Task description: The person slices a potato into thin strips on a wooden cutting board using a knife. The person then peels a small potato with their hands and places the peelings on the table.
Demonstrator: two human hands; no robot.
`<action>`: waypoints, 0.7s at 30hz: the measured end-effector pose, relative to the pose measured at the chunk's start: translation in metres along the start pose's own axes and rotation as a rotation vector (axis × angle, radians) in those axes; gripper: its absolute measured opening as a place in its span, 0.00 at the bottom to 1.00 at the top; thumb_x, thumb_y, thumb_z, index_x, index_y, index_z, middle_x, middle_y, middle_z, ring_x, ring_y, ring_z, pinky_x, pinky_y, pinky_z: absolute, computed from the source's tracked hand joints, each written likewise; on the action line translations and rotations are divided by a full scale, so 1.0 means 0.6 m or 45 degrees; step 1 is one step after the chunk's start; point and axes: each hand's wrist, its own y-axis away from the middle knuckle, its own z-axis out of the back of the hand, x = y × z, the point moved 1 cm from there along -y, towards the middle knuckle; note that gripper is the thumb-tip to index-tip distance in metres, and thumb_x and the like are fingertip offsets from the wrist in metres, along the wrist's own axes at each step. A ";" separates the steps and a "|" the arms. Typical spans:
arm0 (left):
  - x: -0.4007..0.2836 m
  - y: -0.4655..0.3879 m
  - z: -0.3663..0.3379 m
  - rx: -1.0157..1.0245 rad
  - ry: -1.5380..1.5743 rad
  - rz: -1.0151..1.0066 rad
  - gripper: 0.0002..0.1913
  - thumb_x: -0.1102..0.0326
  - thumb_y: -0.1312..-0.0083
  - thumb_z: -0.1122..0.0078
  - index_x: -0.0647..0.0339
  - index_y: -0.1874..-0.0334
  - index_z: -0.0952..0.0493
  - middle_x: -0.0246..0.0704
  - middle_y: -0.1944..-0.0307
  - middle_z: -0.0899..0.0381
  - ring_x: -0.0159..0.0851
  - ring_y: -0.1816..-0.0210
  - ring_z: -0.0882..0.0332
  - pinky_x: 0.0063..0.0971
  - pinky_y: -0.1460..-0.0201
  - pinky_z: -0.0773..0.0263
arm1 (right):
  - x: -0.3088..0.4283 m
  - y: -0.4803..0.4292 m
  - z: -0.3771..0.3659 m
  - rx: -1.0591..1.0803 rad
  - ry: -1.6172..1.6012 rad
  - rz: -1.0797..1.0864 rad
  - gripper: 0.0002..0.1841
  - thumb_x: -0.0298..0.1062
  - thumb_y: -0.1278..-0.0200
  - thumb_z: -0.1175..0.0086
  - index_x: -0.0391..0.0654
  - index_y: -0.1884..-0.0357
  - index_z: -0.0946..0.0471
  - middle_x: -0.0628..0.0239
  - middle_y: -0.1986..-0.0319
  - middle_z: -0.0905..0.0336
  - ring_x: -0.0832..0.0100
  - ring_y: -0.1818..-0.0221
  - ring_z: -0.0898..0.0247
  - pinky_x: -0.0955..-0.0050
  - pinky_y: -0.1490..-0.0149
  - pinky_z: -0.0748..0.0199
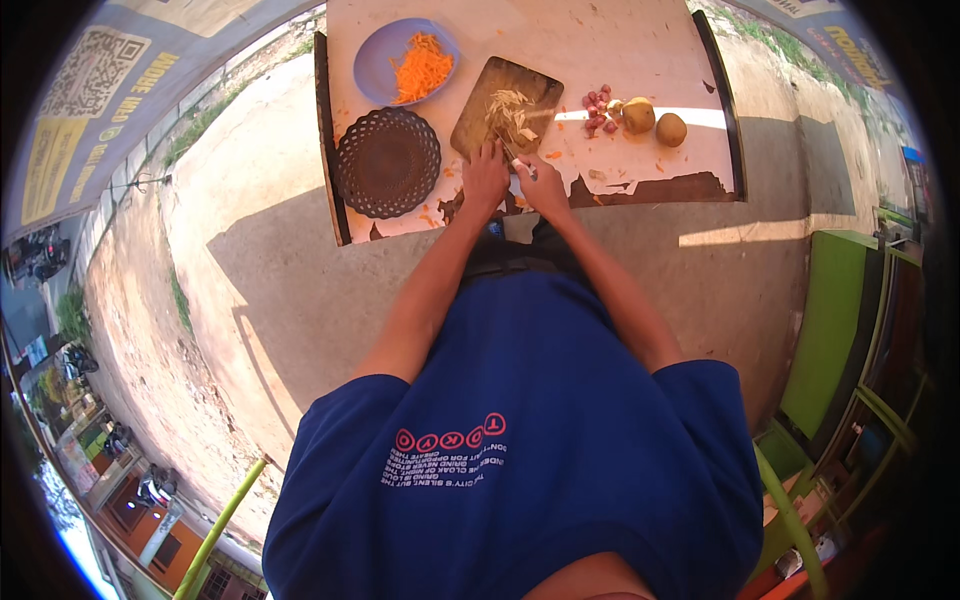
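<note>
On a wooden cutting board (480, 112) lies a pile of pale cut strips (511, 111). My left hand (486, 176) rests at the board's near edge, its fingers down beside the blade; whether a piece is under them is hidden. In my right hand (541, 184) is a knife (516, 160) with a white handle, its blade pointing away over the board. Left of the board stand a blue plate (373, 69) with shredded carrot (422, 69) and, nearer me, a dark woven-look basket (388, 163).
Right of the board lie small red shallots (596, 111) and two brown round potatoes or fruits (639, 115), (671, 130). Orange scraps dot the white tabletop (637, 169), whose near covering is torn. Dark raised edges (330, 142) bound its sides.
</note>
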 end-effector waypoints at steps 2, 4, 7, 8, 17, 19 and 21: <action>0.002 0.003 -0.005 0.042 0.006 0.013 0.29 0.62 0.37 0.41 0.59 0.32 0.27 0.37 0.47 0.26 0.45 0.44 0.26 0.42 0.51 0.24 | -0.005 0.014 0.003 0.002 0.029 -0.019 0.19 0.46 0.29 0.43 0.44 0.46 0.17 0.51 0.58 0.14 0.52 0.59 0.18 0.59 0.50 0.22; 0.002 0.002 0.000 0.113 0.029 0.048 0.30 0.63 0.38 0.42 0.59 0.31 0.28 0.34 0.44 0.27 0.43 0.41 0.28 0.44 0.48 0.26 | -0.014 0.041 0.014 0.010 0.069 -0.067 0.19 0.47 0.29 0.43 0.45 0.46 0.17 0.50 0.58 0.14 0.52 0.58 0.17 0.59 0.50 0.21; 0.001 0.005 0.004 0.070 0.040 0.008 0.31 0.62 0.38 0.42 0.59 0.30 0.28 0.34 0.43 0.28 0.44 0.41 0.29 0.45 0.47 0.27 | -0.003 0.058 0.022 0.005 0.083 -0.082 0.18 0.45 0.29 0.46 0.45 0.46 0.18 0.46 0.57 0.15 0.43 0.53 0.19 0.52 0.47 0.23; 0.000 0.005 0.004 0.076 0.044 0.005 0.31 0.62 0.38 0.42 0.60 0.30 0.29 0.34 0.43 0.28 0.44 0.40 0.30 0.45 0.47 0.27 | 0.004 0.054 0.022 0.003 0.063 -0.088 0.18 0.45 0.29 0.46 0.46 0.46 0.18 0.46 0.57 0.15 0.43 0.52 0.19 0.51 0.47 0.23; 0.002 0.004 -0.004 0.124 -0.025 -0.009 0.32 0.60 0.38 0.42 0.61 0.29 0.30 0.33 0.42 0.29 0.42 0.38 0.32 0.44 0.47 0.29 | 0.008 0.031 -0.012 -0.052 0.058 -0.012 0.20 0.46 0.29 0.46 0.44 0.45 0.18 0.46 0.54 0.15 0.42 0.50 0.20 0.52 0.44 0.23; 0.003 -0.001 -0.004 0.141 -0.024 0.005 0.33 0.59 0.38 0.42 0.61 0.29 0.30 0.33 0.42 0.29 0.42 0.38 0.32 0.45 0.47 0.29 | 0.001 0.038 -0.005 -0.040 0.082 -0.003 0.20 0.46 0.29 0.46 0.43 0.45 0.18 0.46 0.53 0.16 0.43 0.50 0.20 0.53 0.43 0.23; 0.006 0.000 -0.002 0.154 0.024 0.011 0.33 0.59 0.38 0.42 0.61 0.29 0.31 0.32 0.42 0.29 0.42 0.39 0.32 0.46 0.47 0.29 | -0.003 0.041 -0.007 -0.051 0.061 0.002 0.20 0.46 0.29 0.44 0.43 0.45 0.18 0.47 0.55 0.15 0.48 0.52 0.18 0.57 0.46 0.22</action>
